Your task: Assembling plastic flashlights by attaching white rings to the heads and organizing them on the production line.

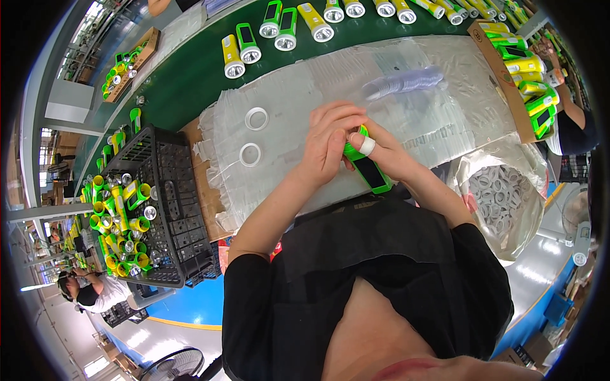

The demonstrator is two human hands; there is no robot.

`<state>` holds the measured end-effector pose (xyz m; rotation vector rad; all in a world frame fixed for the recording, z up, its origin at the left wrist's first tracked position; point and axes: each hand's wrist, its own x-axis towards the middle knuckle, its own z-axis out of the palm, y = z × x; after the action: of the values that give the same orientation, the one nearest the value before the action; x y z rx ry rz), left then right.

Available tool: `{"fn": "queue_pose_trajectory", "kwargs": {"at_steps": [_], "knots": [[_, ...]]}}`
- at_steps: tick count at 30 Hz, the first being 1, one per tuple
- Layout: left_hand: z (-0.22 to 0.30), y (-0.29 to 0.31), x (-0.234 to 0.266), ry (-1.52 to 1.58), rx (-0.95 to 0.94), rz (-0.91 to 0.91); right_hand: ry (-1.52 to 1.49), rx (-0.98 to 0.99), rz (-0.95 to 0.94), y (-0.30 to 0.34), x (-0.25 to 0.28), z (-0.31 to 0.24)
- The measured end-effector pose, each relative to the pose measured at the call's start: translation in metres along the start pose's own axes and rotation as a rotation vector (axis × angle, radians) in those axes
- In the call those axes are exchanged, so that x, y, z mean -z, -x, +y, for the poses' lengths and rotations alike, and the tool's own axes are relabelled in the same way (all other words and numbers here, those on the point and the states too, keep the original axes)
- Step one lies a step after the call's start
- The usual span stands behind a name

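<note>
A green flashlight with a dark panel on its side is held at a tilt above the worktable, its tail end toward my body. My right hand, with a white wrap around the thumb, is closed around its body. My left hand is cupped over the far end with fingers bent, meeting the right hand there; the flashlight's head is hidden beneath them. To the left, two white rings lie apart on the plastic-covered work surface. Beyond my hands rests a row of clear round lenses.
Finished-looking green and yellow flashlights line the far green tabletop. At left stands a black crate beside several flashlight bodies. A cardboard box of flashlights sits at right, above an open bag of white rings. Other people work nearby.
</note>
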<state>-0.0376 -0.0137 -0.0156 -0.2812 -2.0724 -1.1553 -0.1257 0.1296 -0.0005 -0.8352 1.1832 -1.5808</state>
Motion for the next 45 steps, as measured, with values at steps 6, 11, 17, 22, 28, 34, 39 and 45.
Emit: {"fn": "queue_pose_trajectory", "kwargs": {"at_steps": [6,11,17,22,28,34,39,45], "knots": [[0.006,-0.004,0.03,-0.298,-0.021,-0.04,-0.084,0.016,-0.1,-0.026,-0.011,0.006],[0.01,-0.009,0.059,-0.112,0.181,0.16,0.002,0.279,-0.022,-0.061,-0.013,0.001],[0.009,-0.006,0.068,0.411,0.616,0.122,0.017,0.307,-0.094,-0.066,-0.015,0.014],[0.02,-0.014,0.053,0.553,0.763,-0.055,0.04,0.281,-0.204,-0.063,-0.004,0.019],[0.025,-0.023,0.049,0.558,0.847,-0.03,0.038,0.316,-0.221,-0.064,0.003,0.026],[0.022,-0.023,0.048,0.602,0.866,-0.015,0.053,0.309,-0.186,-0.063,-0.002,0.023],[0.014,-0.012,0.043,0.574,0.794,0.135,0.118,0.379,-0.113,-0.071,-0.005,0.024],[-0.035,0.012,0.109,-0.713,0.384,0.096,0.061,0.445,0.037,-0.087,-0.003,0.017]]}}
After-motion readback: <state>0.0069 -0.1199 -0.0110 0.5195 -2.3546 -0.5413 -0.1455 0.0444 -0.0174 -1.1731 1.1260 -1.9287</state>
